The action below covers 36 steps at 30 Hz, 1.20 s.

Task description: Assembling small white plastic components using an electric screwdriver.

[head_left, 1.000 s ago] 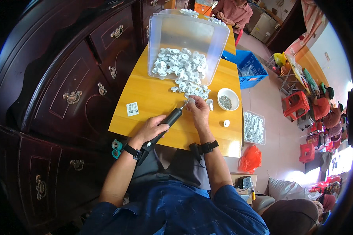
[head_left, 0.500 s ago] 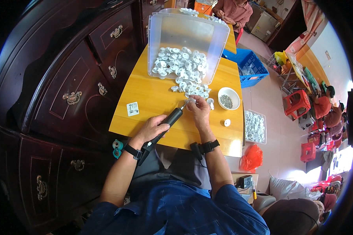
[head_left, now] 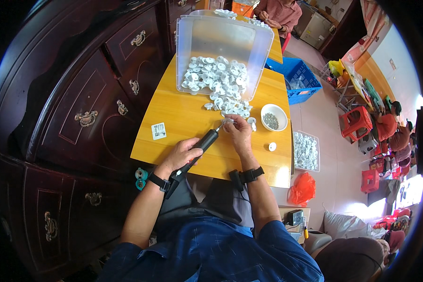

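My left hand [head_left: 182, 155] is wrapped round a black electric screwdriver [head_left: 207, 140], which slants up and to the right. Its tip meets a small white plastic part [head_left: 227, 121] pinched in the fingers of my right hand [head_left: 240, 133]. My fingers partly cover that part, so its details are hidden. Just beyond lies a heap of similar white parts [head_left: 216, 77], spilling out of a clear plastic bin [head_left: 225, 40] tipped on its side. A white bowl [head_left: 280, 109] of small metal screws [head_left: 270, 121] stands right of my right hand. One loose white part [head_left: 272, 146] lies below the bowl.
A printed label [head_left: 159, 131] lies on the yellow wooden table [head_left: 155, 105]. Dark drawers [head_left: 80, 113] line the left side. On the right are a blue crate [head_left: 305, 77], a tub of white parts [head_left: 307, 150] and a red plastic bag [head_left: 301, 189]. Another person [head_left: 282, 16] sits at the far end.
The white part in my right fingers has turned slightly against the screwdriver tip. Both hands keep nearly the same place and grip.
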Available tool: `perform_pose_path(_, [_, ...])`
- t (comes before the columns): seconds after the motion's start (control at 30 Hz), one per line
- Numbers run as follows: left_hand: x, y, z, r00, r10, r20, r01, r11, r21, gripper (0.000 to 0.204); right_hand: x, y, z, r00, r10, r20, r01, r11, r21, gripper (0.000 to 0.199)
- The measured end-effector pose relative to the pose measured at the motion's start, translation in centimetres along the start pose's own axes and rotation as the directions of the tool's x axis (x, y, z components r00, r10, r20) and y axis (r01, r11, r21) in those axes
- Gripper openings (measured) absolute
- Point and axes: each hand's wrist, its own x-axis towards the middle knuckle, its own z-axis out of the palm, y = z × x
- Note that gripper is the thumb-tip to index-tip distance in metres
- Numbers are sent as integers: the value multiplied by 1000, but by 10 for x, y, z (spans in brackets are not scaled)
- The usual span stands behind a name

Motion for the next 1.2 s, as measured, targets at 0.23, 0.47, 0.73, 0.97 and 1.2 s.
perform_pose_path(0.23, [1, -2, -2, 999, 4, 34, -1, 997, -75, 28, 3, 5, -5, 999, -49, -12, 47, 994, -94, 21])
perform_pose_path(0.47, [2, -4, -3, 999, 6, 51, -1, 996, -90, 29, 5, 10, -7, 996, -86, -26, 80, 982, -170, 22])
perform_pose_path(0.73, [2, -5, -4, 998, 5, 56, 0, 996, -95, 27, 2, 9, -6, 995, -97, -29, 91, 979, -181, 21])
perform_pose_path(0.97, [4, -7, -8, 995, -11, 95, 16, 998, -53, 38, 0, 10, -6, 995, -85, -49, 75, 981, -178, 21])
perform_pose_path(1.2, [5, -6, -9, 995, -25, 100, 29, 999, -35, 37, 0, 11, -8, 995, -90, -34, 80, 973, -217, 19])
